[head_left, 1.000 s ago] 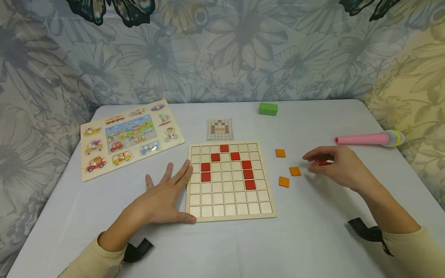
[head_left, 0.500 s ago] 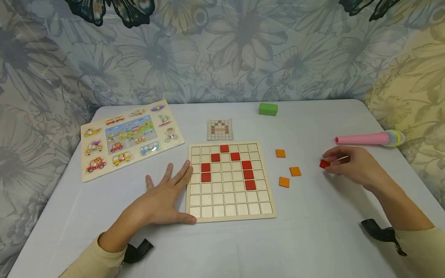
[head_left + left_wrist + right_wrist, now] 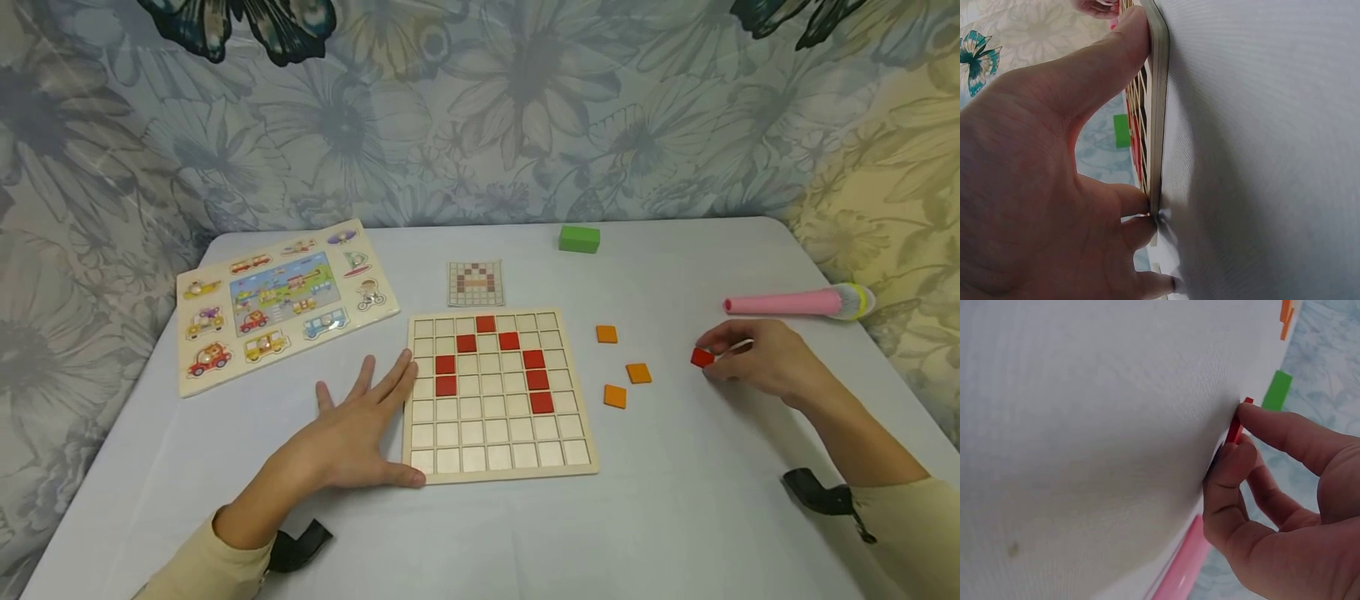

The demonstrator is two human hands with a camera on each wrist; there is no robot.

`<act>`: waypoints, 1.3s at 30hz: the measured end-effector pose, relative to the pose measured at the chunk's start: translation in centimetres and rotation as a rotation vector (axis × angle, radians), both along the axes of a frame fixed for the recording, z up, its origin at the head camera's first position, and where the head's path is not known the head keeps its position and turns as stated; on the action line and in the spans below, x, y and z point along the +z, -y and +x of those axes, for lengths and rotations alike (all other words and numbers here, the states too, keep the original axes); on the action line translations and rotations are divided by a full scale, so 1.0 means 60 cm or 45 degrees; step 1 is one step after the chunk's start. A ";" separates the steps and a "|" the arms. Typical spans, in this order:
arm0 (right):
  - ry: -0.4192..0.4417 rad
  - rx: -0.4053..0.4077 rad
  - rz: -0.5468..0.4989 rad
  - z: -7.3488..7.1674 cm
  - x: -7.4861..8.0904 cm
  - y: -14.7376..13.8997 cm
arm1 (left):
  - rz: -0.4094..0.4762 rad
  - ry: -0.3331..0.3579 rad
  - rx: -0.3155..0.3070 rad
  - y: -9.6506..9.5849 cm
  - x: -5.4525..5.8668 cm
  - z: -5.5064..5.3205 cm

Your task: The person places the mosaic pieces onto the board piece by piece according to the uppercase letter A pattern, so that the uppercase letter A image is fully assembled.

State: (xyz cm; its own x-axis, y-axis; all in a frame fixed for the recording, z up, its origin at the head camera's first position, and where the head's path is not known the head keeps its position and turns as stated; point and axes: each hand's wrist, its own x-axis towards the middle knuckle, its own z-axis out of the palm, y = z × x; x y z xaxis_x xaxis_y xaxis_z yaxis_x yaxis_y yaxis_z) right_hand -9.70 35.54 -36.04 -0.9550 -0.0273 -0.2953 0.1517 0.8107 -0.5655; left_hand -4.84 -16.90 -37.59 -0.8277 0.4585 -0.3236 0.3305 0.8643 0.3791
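Note:
My left hand [image 3: 348, 442] lies with fingers spread along the left edge of a wooden grid board [image 3: 480, 479]. In the left wrist view, its thumb [image 3: 1110, 59] and fingertips touch the board's rim. Several red tiles [image 3: 533, 359] sit in the board's cells, forming part of an arch. Off to the right, my right hand [image 3: 772, 362] pinches a small red tile [image 3: 702, 357] between thumb and fingers, at the tabletop. The right wrist view shows this tile edge-on. Three orange tiles [image 3: 639, 373] lie between the board and my right hand.
Behind the board lies a small pattern card [image 3: 476, 298]. A vehicle puzzle board [image 3: 300, 343] is at the back left. A green block [image 3: 579, 240] stands near the back edge. Beyond my right hand is a pink toy microphone [image 3: 783, 302]. A patterned curtain hangs behind the table.
My right hand has moved right, away from the orange tiles, and the red tile at its fingertips shows more now. It has hardly moved in the last half second. The left hand stays put.

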 end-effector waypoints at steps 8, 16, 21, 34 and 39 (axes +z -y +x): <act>0.019 -0.018 0.027 -0.002 0.002 0.003 | 0.004 -0.006 -0.002 0.001 0.000 0.000; 0.008 -0.029 0.030 -0.002 0.005 0.006 | 0.003 -0.011 -0.016 0.001 -0.002 -0.002; -0.010 -0.032 0.033 -0.004 0.008 0.011 | 0.007 -0.003 -0.012 0.001 -0.002 -0.002; -0.055 0.016 0.051 -0.002 0.020 0.049 | 0.005 -0.005 -0.015 0.002 0.001 -0.002; -0.061 0.029 0.062 -0.002 0.027 0.072 | 0.008 -0.006 -0.012 0.002 0.003 -0.001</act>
